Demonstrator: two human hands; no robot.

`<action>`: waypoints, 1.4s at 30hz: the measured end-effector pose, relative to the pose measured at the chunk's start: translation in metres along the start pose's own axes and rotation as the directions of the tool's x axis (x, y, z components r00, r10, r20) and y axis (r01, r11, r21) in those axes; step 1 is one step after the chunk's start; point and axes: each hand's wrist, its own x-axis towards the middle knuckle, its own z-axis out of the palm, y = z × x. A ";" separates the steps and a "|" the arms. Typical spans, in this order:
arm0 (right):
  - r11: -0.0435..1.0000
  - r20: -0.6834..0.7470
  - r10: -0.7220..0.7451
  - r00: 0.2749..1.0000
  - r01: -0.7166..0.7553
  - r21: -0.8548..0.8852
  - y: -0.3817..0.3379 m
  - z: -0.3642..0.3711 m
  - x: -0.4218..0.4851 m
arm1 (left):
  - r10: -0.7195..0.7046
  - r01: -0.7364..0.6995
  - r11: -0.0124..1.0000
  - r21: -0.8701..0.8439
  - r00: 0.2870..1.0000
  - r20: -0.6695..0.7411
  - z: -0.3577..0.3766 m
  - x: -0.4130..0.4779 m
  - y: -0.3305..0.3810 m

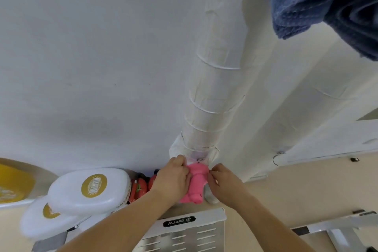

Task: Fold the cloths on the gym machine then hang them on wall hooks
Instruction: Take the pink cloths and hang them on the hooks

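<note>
At the foot of the white wrapped pipe (214, 88), against the wall, both your arms reach forward and meet on one pink cloth (196, 185). Your left hand (173, 178) has its fingers curled over the cloth's upper left edge, gripping it. Your right hand (223, 182) pinches the right edge. The cloth is bunched between them, above the gym machine plate (184, 229). One blue towel (327, 0) hangs at top right. Two white pads (90, 188) with gold logos sit at left.
</note>
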 end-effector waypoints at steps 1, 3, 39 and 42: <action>0.999 0.018 0.010 1.000 -0.011 0.043 0.002 -0.002 0.001 | -0.005 0.004 0.999 -0.041 1.000 -0.028 0.004 0.002 0.001; 0.998 -0.024 0.032 0.999 -0.030 0.055 0.006 -0.004 0.002 | -0.002 -0.004 0.997 -0.083 0.997 -0.076 0.007 0.002 0.003; 0.957 -0.121 0.224 0.967 -0.195 0.214 -0.022 0.023 -0.009 | -0.124 0.126 0.992 -0.031 0.990 0.070 0.027 -0.015 0.013; 0.953 -0.125 0.263 0.957 -0.238 0.189 -0.030 0.022 -0.005 | -0.164 0.164 0.986 0.003 0.985 0.059 0.021 -0.006 0.021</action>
